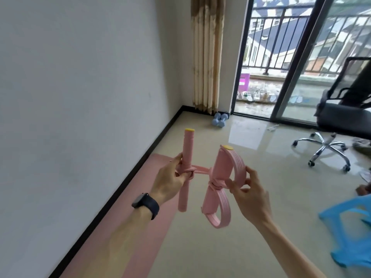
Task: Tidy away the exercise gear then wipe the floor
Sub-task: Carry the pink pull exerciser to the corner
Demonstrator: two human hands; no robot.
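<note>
We see a pink rubber and foam pull-band exerciser (215, 173) held up in the air in front of us, over the shiny pale tile floor (210, 247). It has two parts. At 9 o'clock is a round, soft-looking pink foam bar (188, 145) with a yellow cap on top. It stands nearly straight up. At 3 o'clock is a flat pink piece with two bendy pink ribbed loops (236, 163), one above and one below, like a bow. Thin pink bands are knotted onto both parts and join them in the middle.

The exerciser sits between the two hands. The left hand (172, 177) is at its 9 o'clock side and the right hand (247, 189) is at its 3 o'clock side.

The left hand is curled around the middle of the foam bar, right at the knot. It wears a black watch (145, 205) on the wrist. The right hand pinches the top ribbed loop between thumb and fingers.

Under the left arm, at 7 o'clock, a flat pink exercise mat (144, 213) lies along the white wall. Far off at 12 o'clock, two pale blue dumbbells (219, 119) sit on the floor by the striped tan curtain (207, 53). A black wheeled office chair (341, 117) stands at 2 o'clock, and a bright blue plastic stool (349, 227) is at 4 o'clock.
</note>
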